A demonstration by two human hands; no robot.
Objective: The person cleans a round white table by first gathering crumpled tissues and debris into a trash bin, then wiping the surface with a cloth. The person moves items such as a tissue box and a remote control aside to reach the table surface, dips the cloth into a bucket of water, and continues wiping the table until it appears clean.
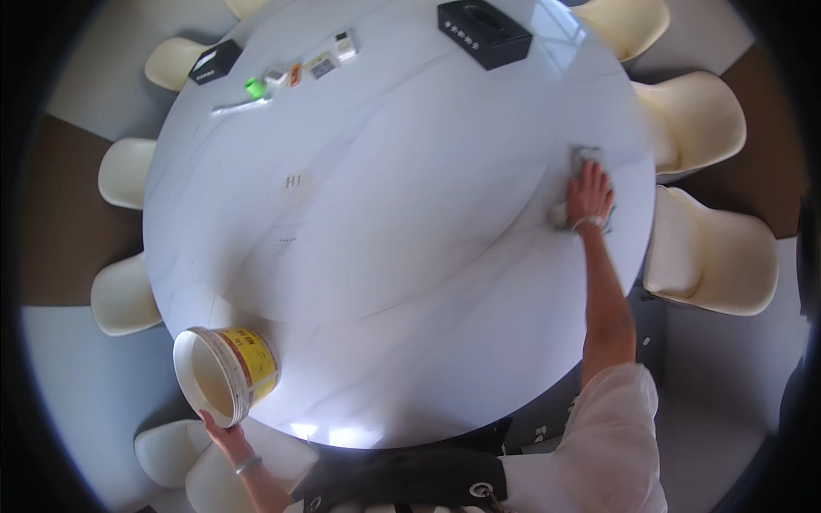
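My right hand [589,195] lies flat, fingers spread, on a crumpled cloth [585,154] on the right side of the round white marble-look table [410,256]. The cloth is blurred; parts of it show past my fingertips and beside my wrist. At the table's lower left edge, my left hand [226,437] grips the rim of a white plastic bucket [260,362] with a yellow and red printed label. The bucket is tilted, its mouth facing left and down. Its visible inside is pale, and no contents can be made out.
A black tissue box [485,32] stands at the back, a smaller black box [215,61] at the back left. Between them lie a green item [254,88], a clear-wrapped strip [240,108] and several small packets [322,65]. Cream chairs [712,250] surround the table.
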